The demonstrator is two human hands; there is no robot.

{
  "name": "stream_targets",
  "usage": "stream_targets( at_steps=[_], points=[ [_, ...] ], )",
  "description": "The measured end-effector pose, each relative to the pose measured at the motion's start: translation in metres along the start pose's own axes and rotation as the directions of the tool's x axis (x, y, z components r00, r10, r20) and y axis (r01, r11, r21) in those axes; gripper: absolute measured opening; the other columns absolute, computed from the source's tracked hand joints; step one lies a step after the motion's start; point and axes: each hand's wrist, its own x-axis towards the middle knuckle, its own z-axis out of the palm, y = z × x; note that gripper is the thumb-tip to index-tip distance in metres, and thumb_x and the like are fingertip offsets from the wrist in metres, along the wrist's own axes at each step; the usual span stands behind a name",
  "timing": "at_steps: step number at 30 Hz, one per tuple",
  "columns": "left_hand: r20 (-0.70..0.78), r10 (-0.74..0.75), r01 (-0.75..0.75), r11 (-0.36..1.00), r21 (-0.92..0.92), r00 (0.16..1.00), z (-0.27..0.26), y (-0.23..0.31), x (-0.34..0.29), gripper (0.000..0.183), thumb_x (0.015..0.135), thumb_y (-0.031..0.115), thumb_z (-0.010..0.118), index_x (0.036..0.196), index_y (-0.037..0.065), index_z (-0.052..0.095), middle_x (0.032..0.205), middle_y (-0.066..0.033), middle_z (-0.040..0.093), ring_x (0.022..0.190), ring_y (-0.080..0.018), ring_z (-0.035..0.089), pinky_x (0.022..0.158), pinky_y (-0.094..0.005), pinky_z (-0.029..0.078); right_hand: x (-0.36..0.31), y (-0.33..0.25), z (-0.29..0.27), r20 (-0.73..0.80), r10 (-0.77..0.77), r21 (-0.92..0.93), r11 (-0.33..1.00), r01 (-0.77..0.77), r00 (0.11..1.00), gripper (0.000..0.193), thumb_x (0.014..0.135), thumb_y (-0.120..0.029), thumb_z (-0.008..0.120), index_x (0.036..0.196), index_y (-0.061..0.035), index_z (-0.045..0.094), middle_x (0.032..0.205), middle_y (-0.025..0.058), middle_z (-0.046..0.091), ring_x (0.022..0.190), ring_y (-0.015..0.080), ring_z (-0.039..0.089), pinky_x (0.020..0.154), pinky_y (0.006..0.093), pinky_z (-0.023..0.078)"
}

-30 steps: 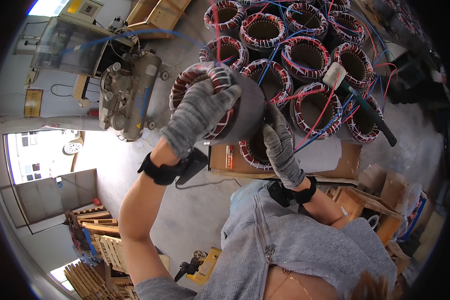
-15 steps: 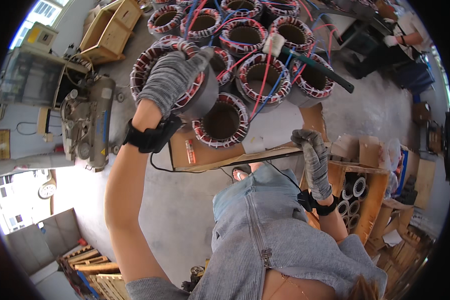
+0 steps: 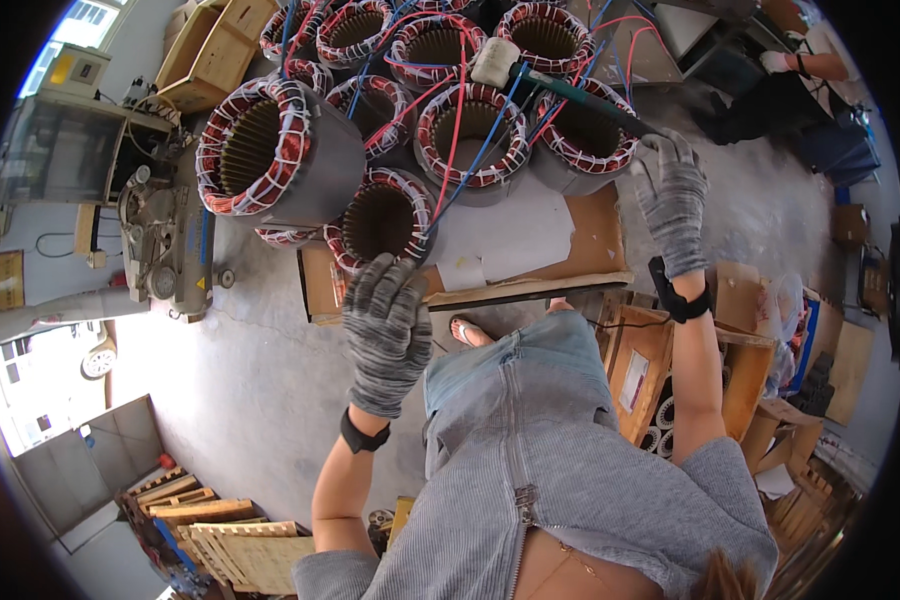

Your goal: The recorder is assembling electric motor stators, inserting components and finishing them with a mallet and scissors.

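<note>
My left hand (image 3: 385,335), in a grey knitted glove, is open, with fingers extended just in front of a small motor stator (image 3: 333,240) at the near side of the group. My right hand (image 3: 673,205), gloved alike, reaches up with loosely curved fingers at the handle end of a mallet (image 3: 585,97); whether the fingertips touch it, I cannot tell. This mallet has a white head and dark green handle and lies across the stators. To the left, a larger stator (image 3: 325,160) with red and white laced windings sits tilted, its bore facing left.
Several more stators (image 3: 470,140) with red and blue leads stand on a cardboard-covered base (image 3: 595,235). A wooden crate (image 3: 638,365) with ring-shaped cores is at my right. An air compressor (image 3: 170,240) stands left. Another person's hand (image 3: 775,62) shows at the far right.
My left hand has left the large stator and come down toward me. My right hand has risen to the mallet's handle end. The stators appear further left as the view shifted.
</note>
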Motion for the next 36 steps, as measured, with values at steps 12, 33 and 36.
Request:
stream_targets(
  at_steps=[12,33,36],
  points=[
    [0.066,-0.478,0.37,0.754,0.543,0.876,0.095,0.05,0.053,0.036,0.072,0.025,0.053,0.104,0.012,0.059,0.122,-0.002,0.05,0.116,-0.0317,0.036,0.104,-0.0493,0.013,0.074,0.067,0.05,0.463,-0.242,0.247,0.959,0.138,0.853,0.045,0.073,-0.042,0.061,0.096,-0.0039,0.055,0.075,0.0161,0.058,0.075,0.0309,0.057,0.069,0.04,0.044],
    [-0.152,-0.614,0.625,0.706,0.332,0.775,0.118,0.065,0.074,0.038,0.07,0.015,0.055,0.108,0.017,0.058,0.124,-0.0083,0.046,0.12,-0.0307,0.03,0.103,-0.0472,0.015,0.192,0.099,0.12,0.499,-0.305,0.429,0.9,0.075,0.811,0.041,0.081,-0.044,0.054,0.107,-0.0115,0.056,0.093,0.0111,0.062,0.088,0.0247,0.06,0.078,0.0342,0.044],
    [-0.278,-0.538,0.601,0.76,0.248,0.795,0.123,0.079,0.082,0.031,0.071,0.009,0.051,0.099,0.014,0.062,0.117,-0.013,0.05,0.115,-0.0281,0.037,0.097,-0.0431,0.026,0.189,0.092,0.113,0.547,-0.269,0.377,0.925,0.053,0.793,0.043,0.081,-0.044,0.054,0.106,-0.0092,0.056,0.091,0.0127,0.062,0.088,0.0254,0.059,0.079,0.0353,0.044]
  ],
)
